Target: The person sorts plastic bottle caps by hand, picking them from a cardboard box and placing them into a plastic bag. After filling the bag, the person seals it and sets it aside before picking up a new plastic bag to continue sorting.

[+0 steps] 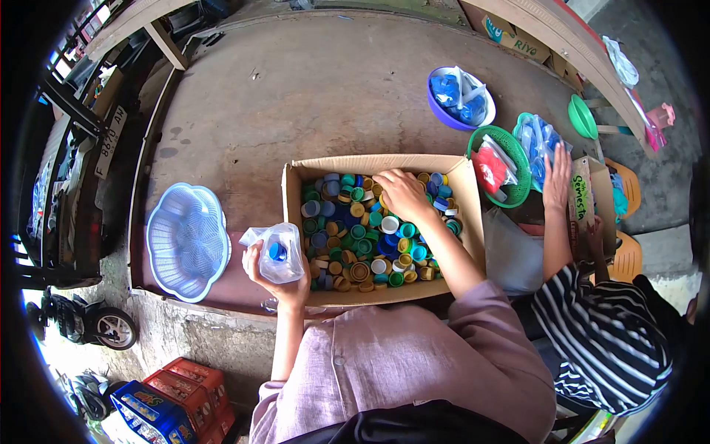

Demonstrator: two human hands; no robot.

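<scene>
A cardboard box (381, 297) full of bottle caps (360, 271) in blue, green, yellow and white stands before me. My left hand (260, 270), closed around a clear plastic bag (285, 268), is just off the box's left side. Inside the bag lies a blue bottle cap (277, 251). My right hand (404, 196) reaches into the box near its far side, over the caps, with its fingers bent downward. Whatever is between those fingertips is hidden.
A pale blue plastic basket (151, 240) sits on the left. Beyond the box stand a purple basin (434, 111) and a green basket (526, 194). At right, a co-worker's hand (556, 177) touches bagged blue caps (538, 140), beside another carton (580, 203).
</scene>
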